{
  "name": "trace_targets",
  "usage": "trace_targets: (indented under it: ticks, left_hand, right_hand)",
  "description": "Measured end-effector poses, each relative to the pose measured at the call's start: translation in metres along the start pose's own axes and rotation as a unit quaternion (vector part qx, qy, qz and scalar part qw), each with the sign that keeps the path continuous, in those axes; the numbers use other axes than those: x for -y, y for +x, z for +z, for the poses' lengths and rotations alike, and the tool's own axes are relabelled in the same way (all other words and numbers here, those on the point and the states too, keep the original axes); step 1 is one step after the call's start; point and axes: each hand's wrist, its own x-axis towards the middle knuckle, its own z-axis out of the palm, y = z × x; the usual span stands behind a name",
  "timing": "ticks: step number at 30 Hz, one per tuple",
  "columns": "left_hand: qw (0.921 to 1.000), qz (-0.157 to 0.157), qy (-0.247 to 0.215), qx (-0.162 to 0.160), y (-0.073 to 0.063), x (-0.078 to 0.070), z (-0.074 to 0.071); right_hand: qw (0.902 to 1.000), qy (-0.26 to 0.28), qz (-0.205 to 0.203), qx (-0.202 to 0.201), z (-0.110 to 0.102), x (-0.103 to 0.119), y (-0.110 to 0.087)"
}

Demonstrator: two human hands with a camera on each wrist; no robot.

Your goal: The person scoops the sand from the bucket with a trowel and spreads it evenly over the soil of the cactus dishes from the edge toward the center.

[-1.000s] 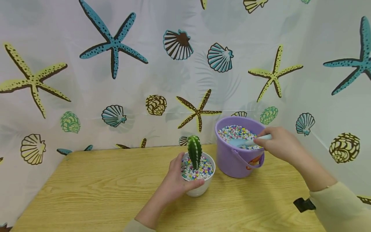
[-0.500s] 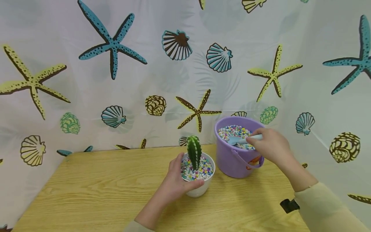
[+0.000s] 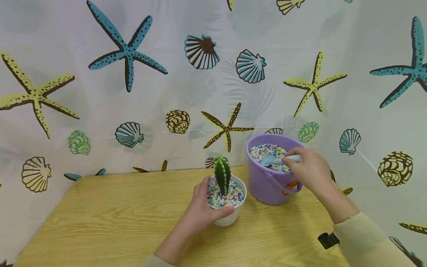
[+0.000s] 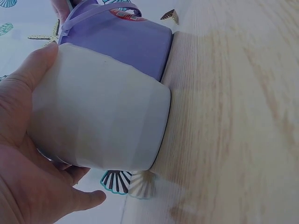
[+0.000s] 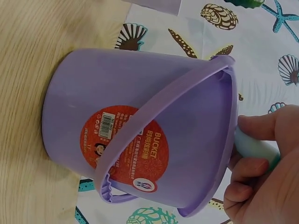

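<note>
Scoop (image 3: 272, 161) held by right hand (image 3: 310, 170) in bucket (image 3: 265, 187), two o'clock from pot (image 3: 229, 219), is best lifted level; left hand (image 3: 202, 210) grips pot.

The bucket (image 3: 263, 189) looks smooth plastic, the tabletop (image 3: 133, 215) grained wood.

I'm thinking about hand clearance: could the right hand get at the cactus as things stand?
Probably yes, though the right hand holds the blue scoop. Nothing seems to block the cactus from the purple bucket; the left hand grips the white pot opposite.
</note>
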Motion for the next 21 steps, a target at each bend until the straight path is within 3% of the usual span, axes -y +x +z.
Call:
trace_targets:
  ticks: [12,21]
  left_hand:
    - [1.0000,-0.004,-0.005,0.003,0.000,0.000,-0.001]
    - [1.0000,-0.005,-0.007,0.002,0.001,0.002,-0.001]
  right_hand:
    - [0.9987,-0.012,-0.021,-0.046,0.016,-0.004,0.001]
    - [0.9994,0.003,0.013,-0.033,0.013,-0.004,0.004]
